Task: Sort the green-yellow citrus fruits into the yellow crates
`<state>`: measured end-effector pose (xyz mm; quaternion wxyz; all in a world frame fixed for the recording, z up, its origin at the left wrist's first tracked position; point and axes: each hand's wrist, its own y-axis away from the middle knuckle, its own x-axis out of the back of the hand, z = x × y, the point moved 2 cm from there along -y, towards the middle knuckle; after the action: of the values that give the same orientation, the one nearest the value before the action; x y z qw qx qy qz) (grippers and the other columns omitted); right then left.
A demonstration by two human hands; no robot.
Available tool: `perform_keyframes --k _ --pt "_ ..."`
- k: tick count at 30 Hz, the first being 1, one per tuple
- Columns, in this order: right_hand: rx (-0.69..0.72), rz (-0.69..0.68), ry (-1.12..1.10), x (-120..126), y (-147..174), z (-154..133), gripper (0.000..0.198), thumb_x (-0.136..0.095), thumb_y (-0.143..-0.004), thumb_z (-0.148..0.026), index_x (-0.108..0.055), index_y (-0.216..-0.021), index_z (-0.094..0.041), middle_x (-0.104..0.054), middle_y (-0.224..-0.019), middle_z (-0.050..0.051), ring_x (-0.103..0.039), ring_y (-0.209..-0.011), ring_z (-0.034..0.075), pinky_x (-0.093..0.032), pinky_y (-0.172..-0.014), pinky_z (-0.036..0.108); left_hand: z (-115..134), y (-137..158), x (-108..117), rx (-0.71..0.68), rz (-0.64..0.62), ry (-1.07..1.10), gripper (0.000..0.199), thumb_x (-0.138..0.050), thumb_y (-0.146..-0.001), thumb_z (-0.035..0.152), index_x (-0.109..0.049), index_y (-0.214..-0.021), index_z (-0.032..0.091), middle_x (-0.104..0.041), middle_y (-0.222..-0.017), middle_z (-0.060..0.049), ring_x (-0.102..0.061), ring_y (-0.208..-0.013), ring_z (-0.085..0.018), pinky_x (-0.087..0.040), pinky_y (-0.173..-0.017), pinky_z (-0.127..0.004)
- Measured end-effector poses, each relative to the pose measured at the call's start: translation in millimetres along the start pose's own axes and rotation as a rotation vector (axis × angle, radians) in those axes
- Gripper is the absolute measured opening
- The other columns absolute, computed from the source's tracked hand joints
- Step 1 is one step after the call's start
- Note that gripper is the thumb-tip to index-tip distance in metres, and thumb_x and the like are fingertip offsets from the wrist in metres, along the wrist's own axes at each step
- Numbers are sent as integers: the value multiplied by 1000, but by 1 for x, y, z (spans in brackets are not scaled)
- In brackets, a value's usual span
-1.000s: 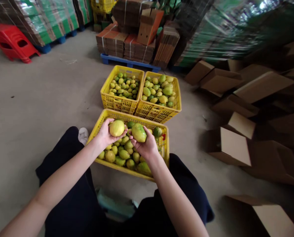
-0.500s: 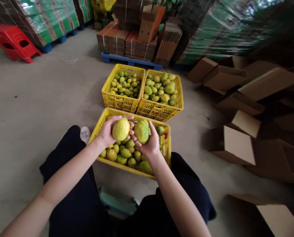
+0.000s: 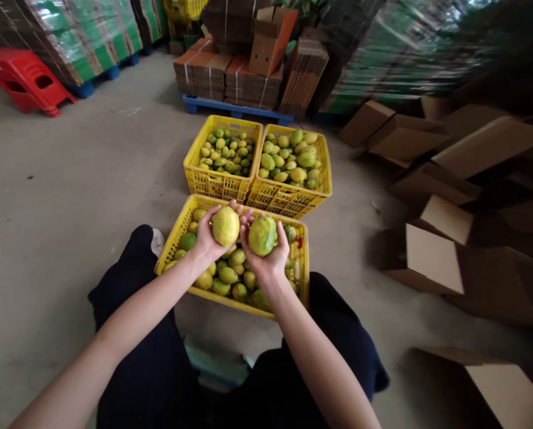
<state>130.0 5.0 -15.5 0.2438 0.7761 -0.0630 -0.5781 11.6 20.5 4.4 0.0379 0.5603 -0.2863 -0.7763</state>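
Note:
My left hand (image 3: 207, 235) holds a large yellow lemon (image 3: 226, 226), its fingers curled around the far side. Beside it, my right hand (image 3: 273, 259) cradles a lemon (image 3: 262, 236) that is part yellow, part green. The two fruits are close together but apart. Both hands are above the near yellow crate (image 3: 300, 271), which holds many yellow and green lemons (image 3: 228, 274). My hands and forearms hide part of the crate's contents.
Beyond the near crate stand two more yellow crates, the left one (image 3: 217, 189) with smaller fruit and the right one (image 3: 288, 202) with larger fruit. Open cardboard boxes (image 3: 434, 256) lie on the right. A red stool (image 3: 27, 80) and a blue pallet (image 3: 237, 111) with flattened cartons are farther back.
My left hand and its lemon have moved right, nearer the other fruit. The right hand's lemon has shifted slightly right and turned, showing its green side differently.

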Motion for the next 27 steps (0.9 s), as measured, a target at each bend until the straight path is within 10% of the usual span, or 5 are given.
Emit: perform_keyframes --k 17,27 --pt "24 -31 0 -1 1 -2 26 -57 -82 -20 -72 -103 -24 -77 -92 1 -73 -88 18 -60 -92 37 -10 2 -1 -17 -30 -42 50 -42 -90 20 -63 -135 15 -79 -92 -6 -72 -65 -17 -61 -74 -29" --pt "60 -7 6 -3 4 -4 24 -59 -85 -18 -73 -104 -23 -79 -90 1 -74 -89 16 -60 -96 35 -11 5 -8 -24 26 -34 54 -45 -83 18 -63 -134 8 -80 -101 -13 -76 -98 -24 -60 -93 -35"
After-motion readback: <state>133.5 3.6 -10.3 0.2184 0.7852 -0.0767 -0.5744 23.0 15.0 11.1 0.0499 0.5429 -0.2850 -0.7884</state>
